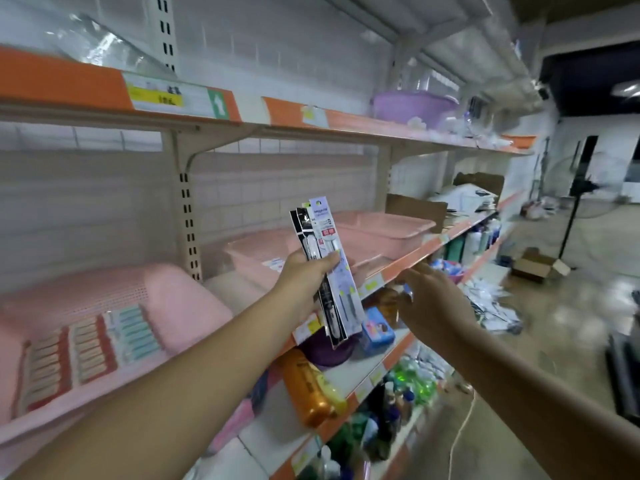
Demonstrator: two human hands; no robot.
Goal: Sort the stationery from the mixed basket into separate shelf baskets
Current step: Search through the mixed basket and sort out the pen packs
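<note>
My left hand (304, 277) grips a fanned bunch of long pen packs (329, 268), black and white cards held upright in front of the middle shelf. My right hand (431, 299) hovers just right of the packs, fingers spread and holding nothing. Behind the packs stand two pink shelf baskets, one nearer (249, 254) and one farther (388, 230). At the near left, another pink basket (152, 289) holds rows of red and teal packaged items (86, 344).
An orange-edged shelf (408, 261) carries the baskets. The shelf below holds an orange bottle (308, 389), a blue box (377, 329) and a purple bowl. The upper shelf has a purple basin (414, 105). A cardboard box (538, 266) and scattered packs lie on the floor at right.
</note>
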